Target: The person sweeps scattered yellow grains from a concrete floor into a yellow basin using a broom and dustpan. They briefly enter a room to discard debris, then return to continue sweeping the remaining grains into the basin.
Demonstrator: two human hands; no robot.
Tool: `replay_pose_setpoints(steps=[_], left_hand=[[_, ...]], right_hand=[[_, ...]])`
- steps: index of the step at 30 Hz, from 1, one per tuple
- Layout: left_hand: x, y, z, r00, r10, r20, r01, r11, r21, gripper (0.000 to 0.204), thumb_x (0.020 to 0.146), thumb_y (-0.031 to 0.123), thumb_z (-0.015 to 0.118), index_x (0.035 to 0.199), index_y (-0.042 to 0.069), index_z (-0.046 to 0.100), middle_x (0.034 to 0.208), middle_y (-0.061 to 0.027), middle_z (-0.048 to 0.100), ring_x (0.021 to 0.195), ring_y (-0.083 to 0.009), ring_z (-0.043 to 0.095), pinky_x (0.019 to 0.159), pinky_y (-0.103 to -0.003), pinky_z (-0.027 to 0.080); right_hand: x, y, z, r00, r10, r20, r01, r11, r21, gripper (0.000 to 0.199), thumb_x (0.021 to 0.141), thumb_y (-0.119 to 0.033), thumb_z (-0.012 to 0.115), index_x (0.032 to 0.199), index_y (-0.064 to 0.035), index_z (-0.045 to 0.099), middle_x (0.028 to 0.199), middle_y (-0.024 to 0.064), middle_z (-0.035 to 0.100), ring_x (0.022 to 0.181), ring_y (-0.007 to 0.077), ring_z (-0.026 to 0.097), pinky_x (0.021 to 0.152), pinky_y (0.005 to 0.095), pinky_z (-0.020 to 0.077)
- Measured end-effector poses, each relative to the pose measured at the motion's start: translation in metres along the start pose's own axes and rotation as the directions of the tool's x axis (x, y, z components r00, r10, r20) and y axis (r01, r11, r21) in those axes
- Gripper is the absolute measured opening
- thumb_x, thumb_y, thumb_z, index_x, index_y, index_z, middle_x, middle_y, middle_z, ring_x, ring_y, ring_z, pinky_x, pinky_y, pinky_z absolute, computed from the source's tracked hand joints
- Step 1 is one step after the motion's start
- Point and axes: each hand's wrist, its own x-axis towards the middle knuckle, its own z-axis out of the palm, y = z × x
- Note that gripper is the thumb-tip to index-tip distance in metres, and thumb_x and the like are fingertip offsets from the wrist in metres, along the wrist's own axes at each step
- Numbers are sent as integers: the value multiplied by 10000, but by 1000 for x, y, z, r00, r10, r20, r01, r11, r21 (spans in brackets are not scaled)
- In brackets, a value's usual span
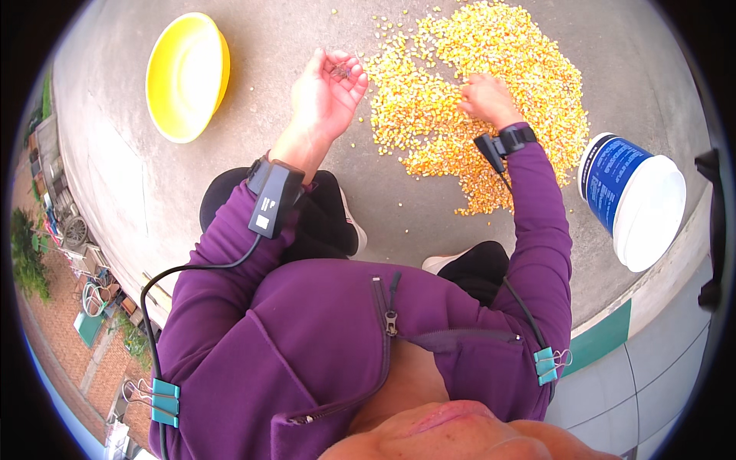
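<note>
The left hand (328,92) lay palm up with its fingers loosely curled and unclosed, cradling a pinch of small dark debris (341,72) beside the heap of yellow corn kernels (529,57) spread over the concrete floor (276,38). The right hand (486,100) was at the kernels with its fingers bent, though whether they gripped anything could not be told. A yellow basin (184,77) stood to the left, and a blue-and-white bucket (616,184) near the heap's right edge.
</note>
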Motion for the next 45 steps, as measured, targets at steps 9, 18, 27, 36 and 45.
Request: replay_pose_setpoints(steps=[9,18,27,36,45], left_hand=[[5,-2,1,1000,-12,-2,12,1000,-16,256,883,261,367,775,42,444,753,-57,468,707,-154,470,680,-287,441],[9,3,0,1000,13,-6,-13,1000,-25,257,886,256,354,772,42,439,751,-58,467,709,-165,464,680,-292,431],[12,-7,7,997,-34,72,36,999,-19,249,886,244,352,769,40,434,755,-63,469,716,-173,465,698,-297,428],[10,-9,14,992,-9,126,7,1000,13,250,885,236,358,756,37,438,764,-69,473,722,-178,465,712,-307,431],[8,-7,10,960,-40,277,40,999,5,260,891,225,336,749,34,441,748,-73,476,727,-186,468,722,-317,425]], right_hand=[[65,-7,14,751,131,-648,-30,986,165,186,722,-212,569,867,-95,570,873,79,540,861,263,512,707,373,432],[62,-60,22,927,79,-367,-40,993,111,289,671,-312,604,902,-140,575,955,45,510,979,234,453,782,469,359],[34,-84,57,926,-25,-377,-3,997,-72,174,720,-215,516,869,-136,556,960,53,507,1000,217,443,833,538,308],[-73,-8,33,929,197,-314,-247,961,-129,131,696,-173,522,812,-152,579,922,50,523,963,243,465,778,505,358],[-88,-53,55,915,27,-403,-94,984,-148,154,713,-164,496,841,-131,575,998,54,531,970,257,479,822,516,330]])
